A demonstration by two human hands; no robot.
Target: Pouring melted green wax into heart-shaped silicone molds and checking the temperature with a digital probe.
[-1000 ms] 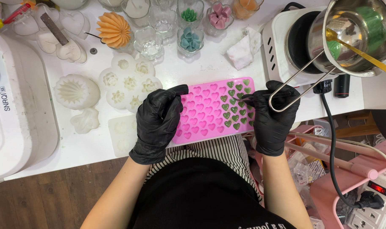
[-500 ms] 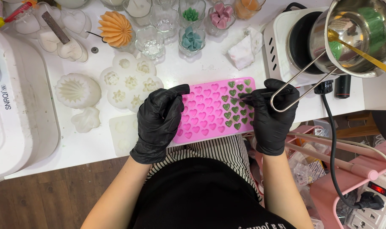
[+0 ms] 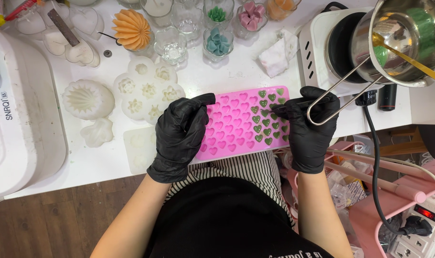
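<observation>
A pink silicone mould with many small heart cavities lies at the front edge of the white table. Several hearts at its right end are filled with green wax; the rest are empty. My left hand, in a black glove, curls over the mould's left end. My right hand, also gloved, grips the right end, its fingertips pinched over the green hearts. Whether those fingers hold a small tool I cannot tell.
A steel pot with green wax sits on a white hot plate; its wire handle reaches beside my right hand. White flower moulds, an orange candle and glass cups stand behind. A white appliance fills the left.
</observation>
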